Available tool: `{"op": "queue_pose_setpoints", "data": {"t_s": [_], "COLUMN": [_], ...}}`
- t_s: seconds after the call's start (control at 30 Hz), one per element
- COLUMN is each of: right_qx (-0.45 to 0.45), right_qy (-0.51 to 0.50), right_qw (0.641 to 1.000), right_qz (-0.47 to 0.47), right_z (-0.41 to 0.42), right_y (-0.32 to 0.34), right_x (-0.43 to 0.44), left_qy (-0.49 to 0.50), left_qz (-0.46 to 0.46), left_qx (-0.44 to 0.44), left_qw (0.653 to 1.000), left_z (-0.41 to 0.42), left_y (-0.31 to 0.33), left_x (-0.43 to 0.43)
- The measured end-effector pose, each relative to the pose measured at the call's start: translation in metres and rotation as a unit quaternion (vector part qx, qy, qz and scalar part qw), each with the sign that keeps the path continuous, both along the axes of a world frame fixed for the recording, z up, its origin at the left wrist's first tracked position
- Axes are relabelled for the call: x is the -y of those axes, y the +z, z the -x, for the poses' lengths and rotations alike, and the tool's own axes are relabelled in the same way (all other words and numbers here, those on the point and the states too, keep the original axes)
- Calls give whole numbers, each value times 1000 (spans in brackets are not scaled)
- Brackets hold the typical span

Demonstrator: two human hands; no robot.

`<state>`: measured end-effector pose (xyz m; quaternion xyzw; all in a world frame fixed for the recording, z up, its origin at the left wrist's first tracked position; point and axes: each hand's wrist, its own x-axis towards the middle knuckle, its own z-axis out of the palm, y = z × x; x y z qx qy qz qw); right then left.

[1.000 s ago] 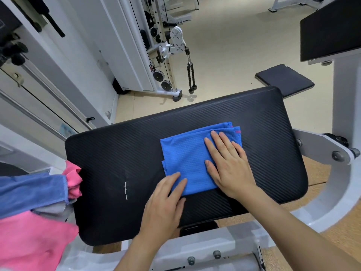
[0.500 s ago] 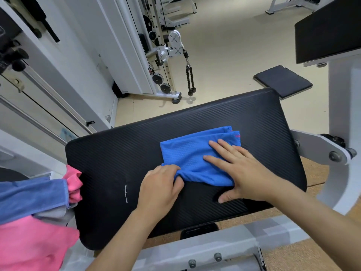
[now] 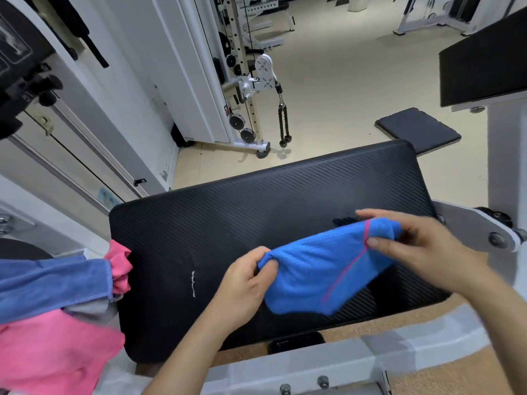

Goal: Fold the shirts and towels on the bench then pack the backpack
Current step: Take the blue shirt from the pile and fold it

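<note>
A folded bright blue shirt with a pink seam hangs just above the black padded bench, lifted off its surface. My left hand grips the shirt's left end in curled fingers. My right hand pinches the right end between thumb and fingers. A pile of cloth lies at the bench's left edge: a darker blue towel, pink fabric and a grey piece. No backpack is in view.
The bench's white metal frame runs along the right and front. Another black pad stands raised at the upper right. A cable machine with a rope handle stands beyond the bench. A dark mat lies on the floor.
The blue shirt lay flat on the bench under both palms. Both hands then took hold of its ends and lifted it off the pad, shifting it right and toward me.
</note>
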<state>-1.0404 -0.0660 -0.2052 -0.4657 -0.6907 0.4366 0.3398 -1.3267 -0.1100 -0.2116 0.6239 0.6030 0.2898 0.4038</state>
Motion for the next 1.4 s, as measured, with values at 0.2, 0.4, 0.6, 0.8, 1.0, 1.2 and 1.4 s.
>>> {"op": "queue_pose_setpoints", "data": {"t_s": [0.2, 0.4, 0.6, 0.8, 1.0, 1.2, 1.4], "right_qx": [306, 483, 424, 273, 366, 404, 428], "right_qy": [82, 179, 112, -36, 60, 54, 84], "right_qw": [947, 825, 830, 873, 842, 832, 831], "right_qz": [-55, -233, -344, -402, -391, -376, -346], "right_z": [37, 160, 183, 174, 154, 149, 145], "right_y": [68, 33, -21, -11, -79, -106, -97], "right_x": [-50, -91, -94, -63, 20, 14, 14], "left_qy": [100, 263, 293, 258, 261, 157, 56], "left_qz": [55, 93, 116, 131, 124, -38, -92], "left_qx": [160, 187, 184, 193, 226, 23, -127], "left_qw": [981, 942, 931, 938, 930, 987, 986], "left_z": [-13, -7, 15, 12, 8, 12, 24], "left_y": [-14, -53, -82, -92, -88, -83, -72], "left_x": [50, 70, 79, 77, 80, 103, 97]}}
